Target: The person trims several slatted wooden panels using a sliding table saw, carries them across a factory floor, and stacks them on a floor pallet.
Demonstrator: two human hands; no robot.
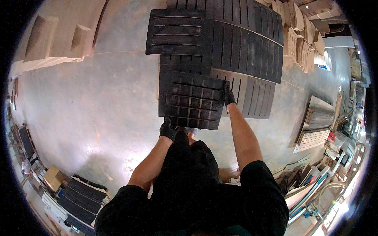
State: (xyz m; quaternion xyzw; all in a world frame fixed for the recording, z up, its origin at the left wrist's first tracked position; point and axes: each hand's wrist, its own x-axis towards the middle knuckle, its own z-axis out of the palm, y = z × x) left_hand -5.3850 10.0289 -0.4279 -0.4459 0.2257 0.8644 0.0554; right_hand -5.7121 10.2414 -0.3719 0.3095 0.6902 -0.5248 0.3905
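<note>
A square black panel [197,101] with long dark slots and paler crossing marks is held in front of my body, slightly tilted. My left hand [168,129], in a black glove, grips its near left corner. On its far right edge, my gloved right hand [228,96] is closed, the fingertips partly hidden. Directly beyond and partly under the panel lie stacks of similar slotted boards: a black board with crosswise slots [176,29] at the far left, black boards with lengthwise slots [246,49] at the right, and a greyer slotted board [260,98] nearer me.
Large pale wooden blocks or boards [59,39] stand at the far left, and stacked curved wooden pieces [297,37] at the far right. Grey slatted panels [315,122] lie to the right. A dark panel stack [82,198] and a cardboard box [54,177] are near left; leaning sheets [307,188] near right.
</note>
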